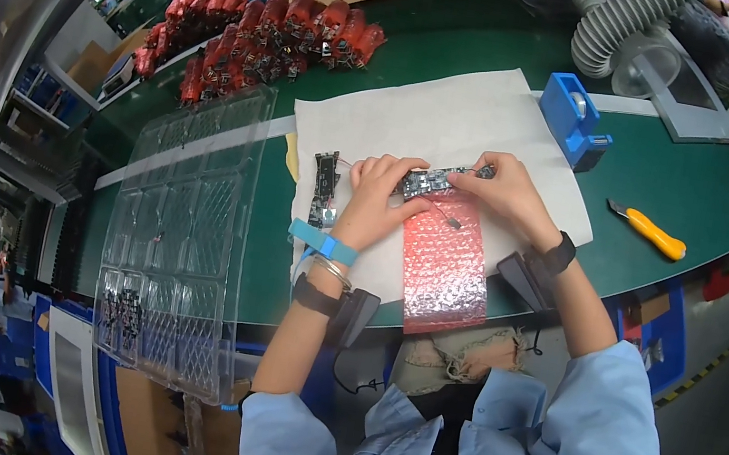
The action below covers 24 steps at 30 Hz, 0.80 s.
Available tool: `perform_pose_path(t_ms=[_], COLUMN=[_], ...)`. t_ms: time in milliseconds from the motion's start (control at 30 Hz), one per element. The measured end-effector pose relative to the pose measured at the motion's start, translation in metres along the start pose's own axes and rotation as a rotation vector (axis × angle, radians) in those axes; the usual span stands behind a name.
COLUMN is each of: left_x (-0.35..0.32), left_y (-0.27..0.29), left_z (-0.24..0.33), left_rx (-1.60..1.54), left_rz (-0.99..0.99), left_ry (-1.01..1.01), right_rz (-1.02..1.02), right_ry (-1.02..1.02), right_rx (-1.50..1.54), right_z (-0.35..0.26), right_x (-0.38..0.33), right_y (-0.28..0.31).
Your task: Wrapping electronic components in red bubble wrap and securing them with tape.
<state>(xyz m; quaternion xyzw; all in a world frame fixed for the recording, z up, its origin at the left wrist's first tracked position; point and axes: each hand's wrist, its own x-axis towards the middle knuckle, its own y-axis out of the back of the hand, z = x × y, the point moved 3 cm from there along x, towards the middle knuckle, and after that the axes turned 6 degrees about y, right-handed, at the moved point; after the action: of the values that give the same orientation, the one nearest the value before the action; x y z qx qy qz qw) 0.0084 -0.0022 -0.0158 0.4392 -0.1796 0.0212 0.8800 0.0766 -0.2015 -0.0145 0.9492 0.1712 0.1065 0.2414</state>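
Note:
A dark, narrow circuit board (pixel 430 182) with a thin wire lies across the top end of a red bubble-wrap piece (pixel 445 275). My left hand (pixel 377 199) grips the board's left end, its thumb reaching over the wrap. At the other end, my right hand (pixel 507 194) pinches the board between thumb and fingers. The wrap hangs toward me over the table's front edge. Left of my left hand, a second circuit board (pixel 323 190) rests on the white sheet (pixel 383 115). Around my left wrist is a blue strap (pixel 323 242).
A clear compartment tray (pixel 178 245) stands at the left, some boards in its near end. Red-wrapped bundles (pixel 267 33) are piled at the back left. To the right are a blue tape dispenser (pixel 574 118) and a yellow-handled cutter (pixel 654 235). A grey hose (pixel 614 33) stands behind.

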Motion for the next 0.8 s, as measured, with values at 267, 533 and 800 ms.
perform_pose_path(t_ms=[267, 533, 800], left_x=[-0.001, 0.0, 0.0], left_y=[0.002, -0.001, -0.001], left_z=[0.0, -0.003, -0.004], left_rx=[0.013, -0.033, -0.057], left_rz=[-0.034, -0.035, -0.04], left_ry=[0.007, 0.026, 0.038], right_rz=[0.092, 0.134, -0.095], right_ry=[0.126, 0.448, 0.851], right_rx=[-0.232, -0.415, -0.46], right_z=[-0.01, -0.045, -0.038], right_x=[-0.009, -0.029, -0.028], right_y=[-0.001, 0.01, -0.002])
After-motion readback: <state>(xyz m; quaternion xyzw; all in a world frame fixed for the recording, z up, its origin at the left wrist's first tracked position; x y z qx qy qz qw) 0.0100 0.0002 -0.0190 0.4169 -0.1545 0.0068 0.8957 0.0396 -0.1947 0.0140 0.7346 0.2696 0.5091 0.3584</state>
